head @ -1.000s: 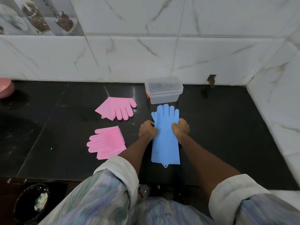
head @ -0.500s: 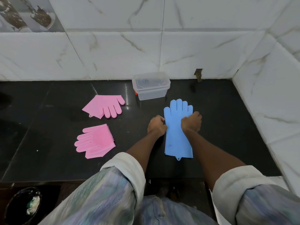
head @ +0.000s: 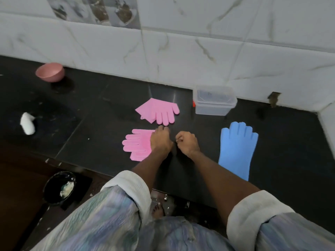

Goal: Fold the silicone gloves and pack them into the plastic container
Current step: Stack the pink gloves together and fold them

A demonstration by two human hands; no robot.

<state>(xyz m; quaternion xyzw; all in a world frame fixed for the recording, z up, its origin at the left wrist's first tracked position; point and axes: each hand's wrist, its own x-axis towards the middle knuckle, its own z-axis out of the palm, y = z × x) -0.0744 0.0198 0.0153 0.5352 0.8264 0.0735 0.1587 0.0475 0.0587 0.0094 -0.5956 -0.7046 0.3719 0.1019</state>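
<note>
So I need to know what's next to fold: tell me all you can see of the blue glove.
The blue glove is long, smooth and rubbery-looking, and lies flat and unfolded on the black counter. Its fingers point toward the wall, and its cuff reaches the near edge, partly hidden behind the right forearm. It sits right of both hands, in front of the clear container but apart from it. No hand touches it.

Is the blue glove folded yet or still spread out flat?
Spread flat. The blue glove lies full length on the counter, fingers and cuff both showing, and neither hand touches it.
</note>
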